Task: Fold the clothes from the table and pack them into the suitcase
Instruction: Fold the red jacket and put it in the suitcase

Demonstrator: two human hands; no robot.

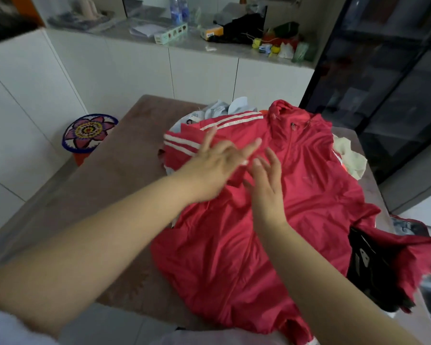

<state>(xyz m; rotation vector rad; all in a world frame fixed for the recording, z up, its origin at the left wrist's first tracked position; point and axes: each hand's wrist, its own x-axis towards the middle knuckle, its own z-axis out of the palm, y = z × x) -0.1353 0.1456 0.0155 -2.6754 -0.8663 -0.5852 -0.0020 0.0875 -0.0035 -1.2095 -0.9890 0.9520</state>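
Red jacket (234, 245) lying zip-up on the table (125, 170), over a heap of other clothes towards the far right. My left hand (209, 168) and right hand (266, 180) are above its chest, fingers straight and spread, gripping nothing; I cannot tell whether they touch the cloth. In my judgement the striped sleeve (184, 143), laid across at the left, wants smoothing flat with open palms before I make the next fold.

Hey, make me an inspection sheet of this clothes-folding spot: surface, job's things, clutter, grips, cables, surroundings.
Surface: brown table, mostly under clothes.
Job's things: red jacket spread out, front up; pale blue garment, cream garment and black garment at its edges.
Clutter: bottles and boxes on back counter.
Grips: left hand and right hand open over jacket.
Cables: nothing seen.
Surroundings: white cabinets, flowered stool.
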